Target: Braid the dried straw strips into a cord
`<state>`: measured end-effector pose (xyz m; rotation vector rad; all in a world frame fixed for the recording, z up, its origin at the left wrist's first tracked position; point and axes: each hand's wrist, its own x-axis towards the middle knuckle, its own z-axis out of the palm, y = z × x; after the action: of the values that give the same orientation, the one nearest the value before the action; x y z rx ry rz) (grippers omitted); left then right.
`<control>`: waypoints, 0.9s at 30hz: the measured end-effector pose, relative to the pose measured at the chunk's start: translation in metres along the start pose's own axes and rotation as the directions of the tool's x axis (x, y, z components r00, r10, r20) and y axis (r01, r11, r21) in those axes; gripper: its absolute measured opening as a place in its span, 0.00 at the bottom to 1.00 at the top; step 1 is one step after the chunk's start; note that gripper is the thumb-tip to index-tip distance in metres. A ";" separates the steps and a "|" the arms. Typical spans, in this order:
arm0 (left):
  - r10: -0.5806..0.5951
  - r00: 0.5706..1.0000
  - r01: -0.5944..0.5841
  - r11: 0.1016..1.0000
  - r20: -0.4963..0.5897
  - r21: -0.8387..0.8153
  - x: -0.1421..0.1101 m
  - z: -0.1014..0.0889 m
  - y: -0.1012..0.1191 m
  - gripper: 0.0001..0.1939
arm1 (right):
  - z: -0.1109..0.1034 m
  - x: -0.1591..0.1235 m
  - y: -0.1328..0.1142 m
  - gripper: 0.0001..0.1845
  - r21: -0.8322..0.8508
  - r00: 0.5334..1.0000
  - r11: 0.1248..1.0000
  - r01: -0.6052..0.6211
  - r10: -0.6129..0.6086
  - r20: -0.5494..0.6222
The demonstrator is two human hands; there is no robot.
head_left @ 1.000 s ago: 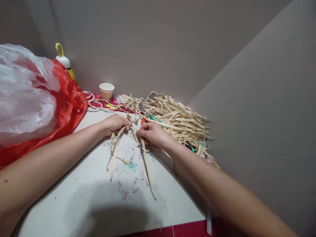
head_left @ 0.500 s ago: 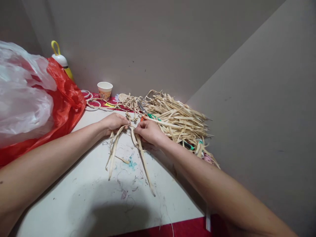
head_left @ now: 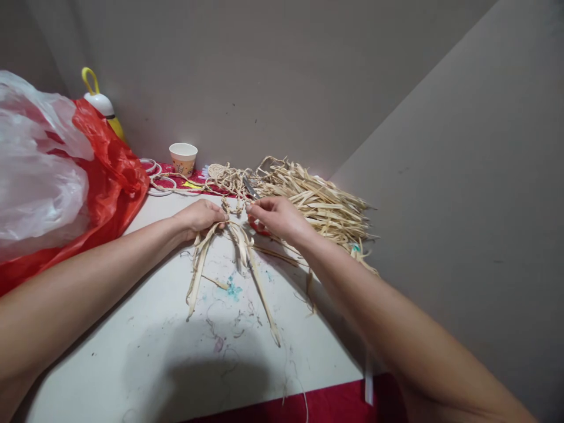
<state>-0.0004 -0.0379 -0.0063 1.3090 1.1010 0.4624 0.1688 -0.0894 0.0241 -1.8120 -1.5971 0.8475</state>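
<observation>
My left hand [head_left: 199, 216] is closed on a bunch of pale straw strips [head_left: 197, 271] that trail down over the white tabletop [head_left: 176, 346]. A braided straw cord [head_left: 231, 205] runs away from my fingers toward the back. My right hand [head_left: 277, 217] hovers just right of the braid, fingers pinched together near a strip at the braid's end; what it grips is too small to make out. More loose strips [head_left: 259, 282] lie fanned below both hands.
A heap of straw strips [head_left: 321, 205] lies at the back right by the wall, with scissors [head_left: 251, 188] partly buried. A paper cup [head_left: 183, 158], white rings [head_left: 154, 170], a yellow-handled bottle [head_left: 99, 106] and red and clear plastic bags [head_left: 57, 170] stand left.
My right hand let go of the strips it held low on the table and lifted up and right toward the braid's end. The left hand kept its grip.
</observation>
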 end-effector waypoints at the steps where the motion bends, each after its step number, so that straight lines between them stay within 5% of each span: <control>1: 0.000 1.000 0.000 1.000 0.000 -0.002 0.000 0.000 0.000 0.13 | 0.001 0.003 -0.002 0.13 0.003 1.000 1.000 -0.008 0.008 0.001; 4: 0.019 1.000 -0.019 1.000 0.010 -0.024 0.000 -0.001 -0.001 0.13 | 0.007 0.011 -0.005 0.13 0.086 0.979 0.993 -0.076 0.058 0.194; 9: 0.042 0.999 -0.041 0.998 0.006 -0.049 -0.001 0.001 -0.001 0.11 | 0.015 0.021 -0.004 0.07 0.272 0.874 0.949 -0.161 0.009 0.485; 17: 0.054 0.997 -0.051 0.997 0.046 -0.065 0.001 0.001 -0.003 0.11 | 0.020 0.030 -0.002 0.04 0.318 0.841 0.909 -0.270 0.062 0.538; 27: 0.093 0.995 -0.094 0.996 -0.035 -0.013 -0.002 0.001 -0.005 0.11 | 0.021 0.032 -0.001 0.07 0.270 0.826 0.924 -0.273 0.081 0.557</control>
<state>-0.0022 -0.0413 -0.0102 1.3485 1.0658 0.5629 0.1548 -0.0577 0.0092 -1.5636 -1.4727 1.7352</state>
